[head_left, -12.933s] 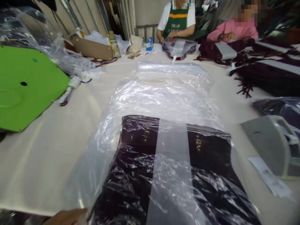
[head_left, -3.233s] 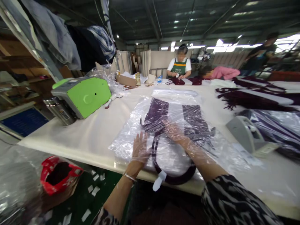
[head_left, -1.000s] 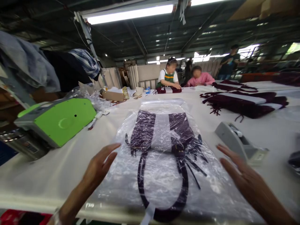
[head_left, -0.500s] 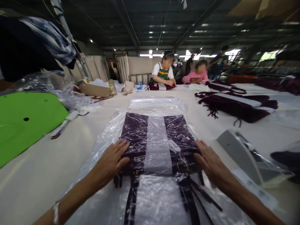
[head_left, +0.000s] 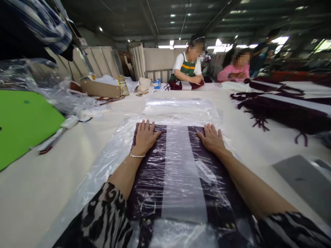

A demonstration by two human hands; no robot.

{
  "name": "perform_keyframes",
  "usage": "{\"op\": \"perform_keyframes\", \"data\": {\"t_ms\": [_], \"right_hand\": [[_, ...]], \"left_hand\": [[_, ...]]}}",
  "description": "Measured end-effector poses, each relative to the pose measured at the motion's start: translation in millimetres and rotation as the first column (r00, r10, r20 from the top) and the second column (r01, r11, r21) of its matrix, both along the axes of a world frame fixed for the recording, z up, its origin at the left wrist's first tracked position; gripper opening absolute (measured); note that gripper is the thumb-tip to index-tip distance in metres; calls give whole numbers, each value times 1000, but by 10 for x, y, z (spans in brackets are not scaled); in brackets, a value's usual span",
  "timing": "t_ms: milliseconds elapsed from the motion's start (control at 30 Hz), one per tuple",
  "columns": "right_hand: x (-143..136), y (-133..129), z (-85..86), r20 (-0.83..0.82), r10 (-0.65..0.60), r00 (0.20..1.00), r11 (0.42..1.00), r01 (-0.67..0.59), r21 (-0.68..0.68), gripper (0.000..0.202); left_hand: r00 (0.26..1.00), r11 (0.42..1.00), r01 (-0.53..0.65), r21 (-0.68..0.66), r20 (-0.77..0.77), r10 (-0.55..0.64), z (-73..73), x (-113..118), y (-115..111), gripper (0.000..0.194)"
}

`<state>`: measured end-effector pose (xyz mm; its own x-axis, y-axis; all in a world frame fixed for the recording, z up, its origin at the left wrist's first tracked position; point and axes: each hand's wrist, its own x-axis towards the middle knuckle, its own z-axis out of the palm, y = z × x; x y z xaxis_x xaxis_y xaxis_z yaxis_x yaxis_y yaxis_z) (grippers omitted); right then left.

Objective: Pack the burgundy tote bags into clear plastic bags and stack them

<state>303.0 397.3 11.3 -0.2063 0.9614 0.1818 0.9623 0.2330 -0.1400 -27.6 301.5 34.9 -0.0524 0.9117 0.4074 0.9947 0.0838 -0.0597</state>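
A folded dark purple garment (head_left: 152, 172) lies flat inside a clear plastic bag (head_left: 103, 165) on the white table. Down its middle runs a pale strip (head_left: 178, 165), and a white tag (head_left: 206, 171) shows through the film on the right side. My left hand (head_left: 145, 136) rests with fingers spread on the garment's far left corner, over the plastic. On the far right corner lies my right hand (head_left: 212, 138), also flat with fingers apart. Neither hand grips anything.
More plastic bags (head_left: 178, 106) lie just beyond the garment. Dark purple garments (head_left: 289, 112) are stacked at right, near a grey box-like object (head_left: 305, 182). A green board (head_left: 26, 124) stands at left. Across the table, one person (head_left: 190, 65) handles purple cloth beside another in pink (head_left: 235, 70).
Both hands have slid forward from the garment's sides to its far corners. The view has shifted, and the garment now appears nearer and larger.
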Motion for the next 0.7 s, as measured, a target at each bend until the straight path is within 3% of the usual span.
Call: {"op": "perform_keyframes", "data": {"t_ms": [167, 300, 400, 567, 700], "right_hand": [[46, 67, -111, -38, 10, 999, 997, -12, -72, 86], [27, 86, -107, -53, 3, 999, 997, -8, -82, 87], [-6, 61, 25, -45, 3, 999, 992, -8, -123, 85], [70, -296, 277, 22, 62, 998, 954, -53, -295, 85], [347, -823, 204, 40, 170, 985, 918, -144, -369, 87]], "left_hand": [[980, 982, -137, -127, 126, 153, -64, -155, 19, 75], [964, 981, -70, -182, 239, 113, -64, -317, 33, 75], [959, 970, -51, -236, 261, 114, 39, -385, -80, 74], [968, 926, -44, -375, 213, 132, 212, -275, -622, 79], [975, 883, 18, -469, 204, 88, 210, -54, -1221, 89]]}}
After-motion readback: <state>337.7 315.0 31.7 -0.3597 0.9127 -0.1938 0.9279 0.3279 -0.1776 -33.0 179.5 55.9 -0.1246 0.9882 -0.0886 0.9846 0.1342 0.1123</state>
